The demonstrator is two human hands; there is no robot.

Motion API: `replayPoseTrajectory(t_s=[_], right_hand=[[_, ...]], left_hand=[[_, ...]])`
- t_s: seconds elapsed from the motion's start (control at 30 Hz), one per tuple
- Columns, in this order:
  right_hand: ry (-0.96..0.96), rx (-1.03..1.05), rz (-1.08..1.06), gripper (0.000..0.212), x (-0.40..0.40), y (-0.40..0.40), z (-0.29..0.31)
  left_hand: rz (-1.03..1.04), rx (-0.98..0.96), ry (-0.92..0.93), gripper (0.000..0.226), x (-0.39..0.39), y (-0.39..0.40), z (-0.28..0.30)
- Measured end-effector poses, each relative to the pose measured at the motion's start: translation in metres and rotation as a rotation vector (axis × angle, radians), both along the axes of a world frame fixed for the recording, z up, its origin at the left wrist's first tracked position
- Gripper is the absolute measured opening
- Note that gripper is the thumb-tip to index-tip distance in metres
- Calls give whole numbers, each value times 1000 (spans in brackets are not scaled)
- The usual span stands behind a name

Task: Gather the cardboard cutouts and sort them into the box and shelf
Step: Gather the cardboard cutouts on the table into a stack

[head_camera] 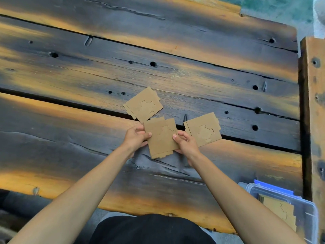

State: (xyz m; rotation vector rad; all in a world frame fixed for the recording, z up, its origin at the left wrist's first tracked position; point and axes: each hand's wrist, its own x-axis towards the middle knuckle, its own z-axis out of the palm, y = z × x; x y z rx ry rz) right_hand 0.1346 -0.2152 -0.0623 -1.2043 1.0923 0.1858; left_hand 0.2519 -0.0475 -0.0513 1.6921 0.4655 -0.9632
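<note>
Hands: my left hand [136, 136] and right hand [184, 142] pinch one flat brown notched cardboard cutout [161, 138].
Box: clear plastic box [309, 208], table's near right corner, nearer my right.

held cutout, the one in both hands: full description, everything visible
The held cutout is flat brown cardboard, roughly square, with notched tabs on its top and bottom edges and a curved die-cut outline near its middle. The left hand pinches its left edge, the right hand its right. It overlaps the corner of the far-left cutout.
</note>
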Motion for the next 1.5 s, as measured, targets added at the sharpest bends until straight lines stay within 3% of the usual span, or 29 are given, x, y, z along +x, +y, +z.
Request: replayPoseTrajectory(t_s=[0.1, 0.2, 0.37, 0.67, 0.87, 1.13, 1.3, 1.5], right_hand=[[89, -150, 21, 1, 1, 5, -13], [159, -366, 133, 21, 3, 9, -18], [158, -563, 215, 18, 9, 15, -17], [172, -527, 235, 36, 12, 6, -20], [130, -482, 258, 42, 7, 3, -19], [38, -377, 185, 30, 4, 2, -16], [25, -252, 130, 8, 11, -3, -13], [-4, -123, 132, 14, 26, -3, -6]], left_hand=[[15, 81, -88, 33, -4, -5, -10], [-64, 220, -183, 39, -5, -11, -18], [-151, 428, -312, 47, -9, -18, -22], [-19, 409, -141, 36, -1, -24, -24], [34, 243, -145, 40, -8, -22, -26], [46, 190, -186, 46, -17, -11, -28], [19, 161, -245, 44, -8, -6, -20], [-2, 156, -322, 32, 22, -4, -14]])
